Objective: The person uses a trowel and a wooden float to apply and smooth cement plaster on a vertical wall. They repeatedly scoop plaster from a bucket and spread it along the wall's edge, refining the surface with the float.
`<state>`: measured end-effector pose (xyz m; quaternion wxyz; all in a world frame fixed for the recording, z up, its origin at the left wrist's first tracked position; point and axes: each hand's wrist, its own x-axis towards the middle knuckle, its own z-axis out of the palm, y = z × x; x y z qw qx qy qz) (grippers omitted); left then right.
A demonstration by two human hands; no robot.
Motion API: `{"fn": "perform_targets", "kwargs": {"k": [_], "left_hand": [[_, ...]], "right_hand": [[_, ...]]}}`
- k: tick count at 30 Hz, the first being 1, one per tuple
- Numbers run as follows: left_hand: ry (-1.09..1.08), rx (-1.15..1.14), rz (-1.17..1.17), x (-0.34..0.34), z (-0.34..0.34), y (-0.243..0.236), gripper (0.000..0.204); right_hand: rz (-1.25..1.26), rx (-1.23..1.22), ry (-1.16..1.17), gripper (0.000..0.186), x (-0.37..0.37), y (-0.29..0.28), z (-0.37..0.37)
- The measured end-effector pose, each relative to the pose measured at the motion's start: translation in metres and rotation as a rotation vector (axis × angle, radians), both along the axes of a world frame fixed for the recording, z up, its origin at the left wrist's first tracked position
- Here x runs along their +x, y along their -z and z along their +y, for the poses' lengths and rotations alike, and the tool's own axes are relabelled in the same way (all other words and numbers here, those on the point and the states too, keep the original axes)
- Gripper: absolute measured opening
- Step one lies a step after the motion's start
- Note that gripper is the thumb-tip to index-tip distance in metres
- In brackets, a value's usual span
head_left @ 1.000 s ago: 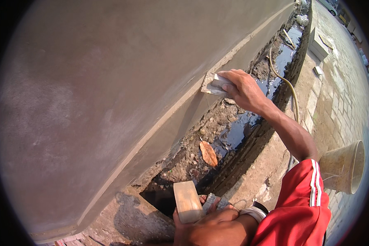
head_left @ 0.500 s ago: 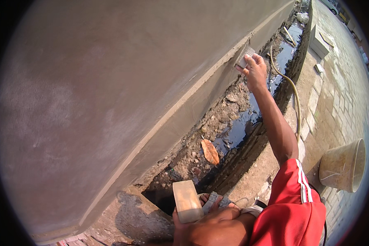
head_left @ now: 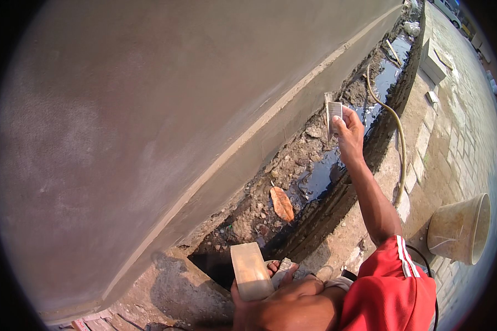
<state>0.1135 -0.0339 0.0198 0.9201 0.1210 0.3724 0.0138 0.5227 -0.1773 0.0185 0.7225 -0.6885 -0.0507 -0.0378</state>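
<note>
My right hand point(head_left: 349, 132) is closed on a small flat grey rectangular tool point(head_left: 335, 115), with a thin plate along its left side. It is held upright just off the lower wall, over the ditch, and my right arm is stretched forward. At the bottom of the view, my left hand point(head_left: 238, 294) grips the side of a tan rectangular block point(head_left: 251, 268); most of that hand is hidden by the block and my bare leg. Smooth brown plaster covers the wall point(head_left: 143, 121), and a pale ledge point(head_left: 226, 158) runs along its foot.
A ditch with dark water point(head_left: 320, 179) and rubble follows the wall, with a dry leaf point(head_left: 282, 204) in it. A hose point(head_left: 398, 129) curves along its right edge. A dirty white bucket point(head_left: 453, 229) stands right, and a grey block point(head_left: 433, 62) lies farther off on the paving.
My right hand has moved down and slightly right, away from the wall's ledge, and the tool has turned more upright. My left hand and the block have hardly moved.
</note>
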Motion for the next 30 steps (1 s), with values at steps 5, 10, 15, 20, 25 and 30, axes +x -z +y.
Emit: {"fn": "perform_targets", "kwargs": {"k": [5, 10, 15, 20, 25, 30], "left_hand": [[-0.055, -0.093, 0.011, -0.013, 0.008, 0.01, 0.061], [-0.018, -0.142, -0.012, 0.0, -0.004, 0.002, 0.061], [-0.016, -0.147, -0.021, 0.001, -0.009, 0.006, 0.06], [-0.031, -0.141, -0.023, -0.004, -0.006, 0.01, 0.06], [-0.07, -0.124, -0.003, -0.011, -0.001, 0.013, 0.059], [-0.078, -0.145, 0.005, -0.017, 0.003, 0.022, 0.059]], "right_hand": [[-0.42, -0.688, 0.13, 0.032, 0.072, -0.064, -0.026], [-0.429, -0.854, 0.085, 0.031, 0.114, -0.08, -0.023], [-0.464, -0.892, -0.051, 0.032, 0.076, -0.093, -0.004], [-0.506, -0.873, -0.259, 0.031, 0.004, -0.105, 0.033], [-0.466, -0.614, -0.535, 0.027, -0.046, -0.106, 0.049], [-0.005, -0.042, -0.258, 0.031, 0.011, -0.065, -0.001]]}}
